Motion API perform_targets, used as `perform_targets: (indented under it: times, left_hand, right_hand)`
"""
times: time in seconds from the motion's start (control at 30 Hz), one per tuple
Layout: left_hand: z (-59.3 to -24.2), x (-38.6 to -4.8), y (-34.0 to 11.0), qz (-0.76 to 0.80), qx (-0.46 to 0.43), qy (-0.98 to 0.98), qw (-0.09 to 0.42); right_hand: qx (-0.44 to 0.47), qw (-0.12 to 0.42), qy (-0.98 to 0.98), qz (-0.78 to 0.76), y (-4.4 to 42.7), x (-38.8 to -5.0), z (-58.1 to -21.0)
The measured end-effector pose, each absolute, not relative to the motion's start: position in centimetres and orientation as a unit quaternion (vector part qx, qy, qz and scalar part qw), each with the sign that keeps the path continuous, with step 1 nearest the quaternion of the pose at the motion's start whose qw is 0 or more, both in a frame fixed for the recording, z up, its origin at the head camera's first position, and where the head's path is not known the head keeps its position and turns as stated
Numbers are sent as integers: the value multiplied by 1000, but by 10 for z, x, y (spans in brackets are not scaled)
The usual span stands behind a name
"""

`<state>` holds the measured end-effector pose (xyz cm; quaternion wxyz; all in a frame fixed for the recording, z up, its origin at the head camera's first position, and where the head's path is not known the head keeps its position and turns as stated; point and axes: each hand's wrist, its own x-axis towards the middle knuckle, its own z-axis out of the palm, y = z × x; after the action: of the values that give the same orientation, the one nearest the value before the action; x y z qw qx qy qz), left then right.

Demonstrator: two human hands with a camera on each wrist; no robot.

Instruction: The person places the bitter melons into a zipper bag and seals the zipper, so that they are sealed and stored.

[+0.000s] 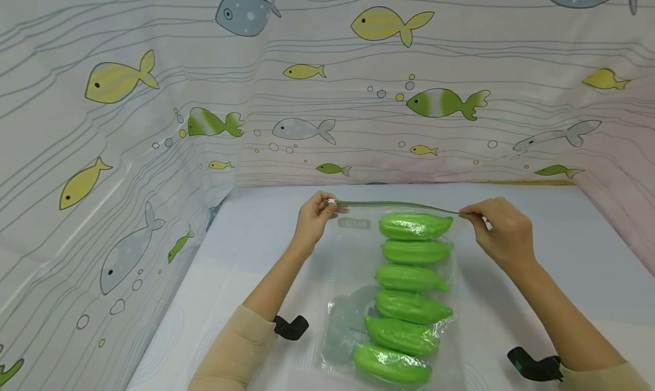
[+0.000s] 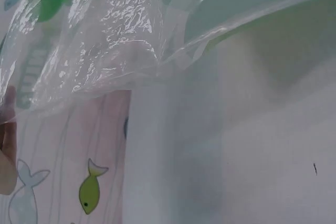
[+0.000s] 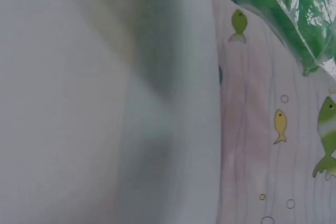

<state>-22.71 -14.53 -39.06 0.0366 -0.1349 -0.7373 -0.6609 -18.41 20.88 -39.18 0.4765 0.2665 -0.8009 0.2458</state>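
A clear plastic zip bag [image 1: 348, 277] holds several glossy green, gourd-like pieces [image 1: 414, 277] with pointed ends, stacked in a column toward its right side. Along its top runs a green zip strip [image 1: 394, 204] with a white slider [image 1: 331, 200] at the left end. My left hand [image 1: 311, 223] pinches that end by the slider. The strip's right end is pinched between thumb and fingers of my right hand [image 1: 504, 232]. In the left wrist view, only part of the left hand [image 2: 7, 156] shows beside the crinkled film; the right wrist view shows a bag corner but no hand.
A pale table [image 1: 245, 254] lies beneath the bag. Fish-patterned sheeting [image 1: 317, 95] stands behind it and along the left and right sides. Black devices [image 1: 291, 327] sit at both wrists.
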Motion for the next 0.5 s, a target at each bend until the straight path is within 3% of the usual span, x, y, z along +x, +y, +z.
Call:
perform_targets:
  times: [0.5]
  left_hand:
    - [-359, -200, -151, -659, -173, -725, 98]
  right_hand:
    - [278, 566, -732, 258, 199, -162, -356]
